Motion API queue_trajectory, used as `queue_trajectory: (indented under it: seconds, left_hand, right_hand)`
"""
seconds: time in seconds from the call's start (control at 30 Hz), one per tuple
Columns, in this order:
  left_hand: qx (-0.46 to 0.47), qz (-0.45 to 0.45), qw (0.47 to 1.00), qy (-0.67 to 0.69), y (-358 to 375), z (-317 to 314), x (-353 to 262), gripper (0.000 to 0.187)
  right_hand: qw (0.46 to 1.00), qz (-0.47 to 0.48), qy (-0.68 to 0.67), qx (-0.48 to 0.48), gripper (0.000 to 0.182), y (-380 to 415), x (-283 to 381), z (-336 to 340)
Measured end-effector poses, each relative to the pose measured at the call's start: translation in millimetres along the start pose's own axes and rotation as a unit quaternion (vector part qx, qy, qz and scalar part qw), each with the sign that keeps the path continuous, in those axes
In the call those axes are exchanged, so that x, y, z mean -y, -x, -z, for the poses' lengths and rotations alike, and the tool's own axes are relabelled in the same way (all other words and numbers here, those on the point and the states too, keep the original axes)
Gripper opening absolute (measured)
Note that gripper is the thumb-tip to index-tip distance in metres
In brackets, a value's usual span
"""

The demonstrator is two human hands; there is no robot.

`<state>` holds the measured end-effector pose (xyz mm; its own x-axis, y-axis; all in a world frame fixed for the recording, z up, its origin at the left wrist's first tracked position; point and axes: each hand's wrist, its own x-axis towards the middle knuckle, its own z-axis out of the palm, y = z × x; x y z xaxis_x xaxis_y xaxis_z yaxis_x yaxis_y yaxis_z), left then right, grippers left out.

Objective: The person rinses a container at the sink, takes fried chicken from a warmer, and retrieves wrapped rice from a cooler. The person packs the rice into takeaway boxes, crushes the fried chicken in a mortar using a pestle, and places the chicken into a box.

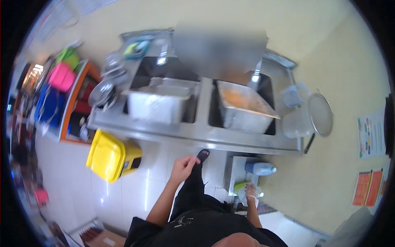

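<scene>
My left hand [184, 168] hangs in the air in front of the sink, fingers curled together, with nothing visible in them. Low on the right, my right hand [250, 190] grips a pale plastic jug [257, 193] with a green label and white cap; a clear glove seems to cover this hand. Just beyond it stands a bottle of blue liquid [263, 168] on a low metal stand [238, 164].
A steel double sink [197, 133] holds a metal pan [154, 107] on the left and a pan with orange residue [247, 117] on the right. Beside it are a strainer [321, 115] and metal bowls [103, 94]. A yellow bin [108, 155] stands on the floor.
</scene>
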<state>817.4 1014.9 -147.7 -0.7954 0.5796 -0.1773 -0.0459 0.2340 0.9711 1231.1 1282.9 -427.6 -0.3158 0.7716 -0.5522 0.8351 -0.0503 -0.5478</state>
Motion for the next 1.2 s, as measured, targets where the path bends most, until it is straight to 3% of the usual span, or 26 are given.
queue_trajectory:
  seconds: [0.03, 0.1, 0.23, 0.27, 0.3, 0.33, 0.4, 0.47, 0.5, 0.53, 0.63, 0.77, 0.8, 0.83, 0.87, 0.97, 1.07, 1.13, 1.17, 1.2]
  left_hand:
    - [-0.018, 0.022, 0.999, -0.027, 42.8, 20.3, 23.0, 0.028]
    - [-0.056, 0.142, 0.987, -0.05, 130.3, 63.0, 78.1, 0.03]
    - [-0.329, 0.189, 0.925, 0.024, 291.3, 133.4, 185.3, 0.034]
    - [-0.343, 0.285, 0.893, 0.067, 322.9, 155.7, 188.2, 0.029]
    - [-0.401, 0.266, 0.871, 0.098, 345.4, 168.9, 202.8, 0.026]
    - [-0.462, 0.245, 0.843, 0.127, 371.2, 183.8, 218.0, 0.024]
    - [-0.495, 0.258, 0.817, 0.143, 408.4, 219.2, 211.0, 0.024]
    - [-0.509, 0.28, 0.803, 0.135, 432.4, 263.7, 190.0, 0.029]
    - [-0.515, 0.262, 0.803, 0.146, 445.9, 281.1, 201.4, 0.033]
    - [-0.52, 0.243, 0.804, 0.153, 459.6, 299.9, 216.2, 0.037]
    - [-0.54, 0.188, 0.802, 0.173, 502.2, 363.8, 253.0, 0.048]
    - [-0.582, 0.185, 0.759, 0.226, 595.7, 491.6, 220.5, 0.051]
    - [-0.607, 0.179, 0.739, 0.231, 620.1, 522.2, 224.2, 0.048]
    - [-0.632, 0.172, 0.719, 0.233, 645.3, 554.4, 230.5, 0.046]
    - [-0.654, 0.165, 0.7, 0.234, 670.7, 587.2, 239.1, 0.043]
    - [-0.708, 0.123, 0.672, 0.18, 735.3, 674.3, 295.6, 0.034]
    - [-0.734, 0.191, 0.616, 0.214, 786.9, 729.8, 374.1, 0.026]
    - [-0.769, 0.257, 0.522, 0.266, 818.8, 722.8, 473.6, 0.019]
    - [-0.782, 0.224, 0.473, 0.34, 833.5, 705.1, 526.0, 0.022]
    - [-0.82, 0.235, 0.419, 0.313, 835.0, 680.3, 569.6, 0.007]
  right_hand:
    - [0.996, 0.058, 0.054, 0.041, 0.036, -5.4, 27.6, -18.5]
    - [0.988, 0.064, -0.043, 0.136, 0.032, -5.9, 66.2, -40.6]
    - [0.925, 0.043, -0.247, 0.286, 0.023, -1.7, 118.6, -83.7]
    - [0.962, 0.075, -0.053, 0.256, 0.028, 6.0, 136.3, -94.2]
    - [0.959, 0.109, 0.145, 0.218, 0.032, 19.6, 154.3, -105.0]
    - [0.915, 0.148, 0.335, 0.17, 0.037, 37.3, 171.4, -120.1]
    - [0.756, 0.265, 0.577, 0.156, 0.033, 76.8, 192.4, -144.9]
    - [0.631, 0.288, 0.691, 0.202, 0.03, 118.0, 195.3, -170.1]
    - [0.51, 0.311, 0.759, 0.257, 0.032, 149.6, 211.9, -186.1]
    - [0.469, 0.267, 0.794, 0.278, 0.037, 174.1, 218.5, -210.0]
    - [0.377, 0.358, 0.796, 0.31, 0.029, 239.0, 231.8, -305.4]
    - [0.393, 0.597, 0.619, 0.327, 0.028, 228.0, 209.1, -527.0]
    - [0.553, 0.47, 0.605, 0.327, 0.026, 295.0, 247.1, -583.3]
    - [0.688, 0.374, 0.451, 0.428, 0.027, 365.2, 288.6, -620.1]
    - [0.78, 0.251, 0.269, 0.506, 0.028, 443.7, 333.1, -647.8]
    - [0.72, 0.324, 0.215, 0.575, 0.036, 605.2, 431.1, -745.0]
    - [0.65, 0.382, 0.218, 0.62, 0.037, 712.7, 497.1, -805.6]
    - [0.618, 0.403, 0.256, 0.624, 0.036, 742.7, 525.1, -864.1]
    - [0.613, 0.406, 0.293, 0.611, 0.036, 747.3, 536.2, -899.7]
    - [0.608, 0.409, 0.331, 0.595, 0.035, 745.6, 549.7, -940.4]
